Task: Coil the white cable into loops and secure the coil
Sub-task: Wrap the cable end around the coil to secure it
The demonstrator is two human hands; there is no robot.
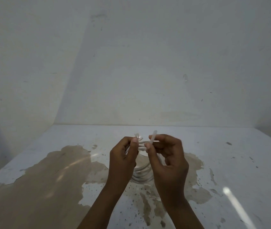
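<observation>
Scene: A person works a white cable (142, 172) over a worn white surface (230, 162) with paint peeled to brown at 8 o'clock, a bare wall (131, 63) behind.
Cable: Held in the air just above the surface, at the centre of the view; several loops hang down between the wrists toward 6 o'clock, and two short ends stick up toward 12 o'clock.
Left hand (125, 156): Closed on the gathered loops at the top of the coil, thumb pressed on the bundle, one short end poking up beside the fingertips.
Right hand (166, 156): Pinched on the other end, which points up at about 1 o'clock; slightly blurred.
Spacing: The hands are nearly touching, with turns of cable crossing the gap between them.
Stage: The looping looks done; the free end appears to be going round the bundle to bind it.
Handling: The cable looks light and thin, springy enough to hold round loops, smooth enough to slip; the coil is likely to spread if the pinch loosens.
Where to hold: Best gripped where the loops bunch at the top, with the other hand close to the tip of the free end.
Risk: A slack wrap could let the loops fan out.
</observation>
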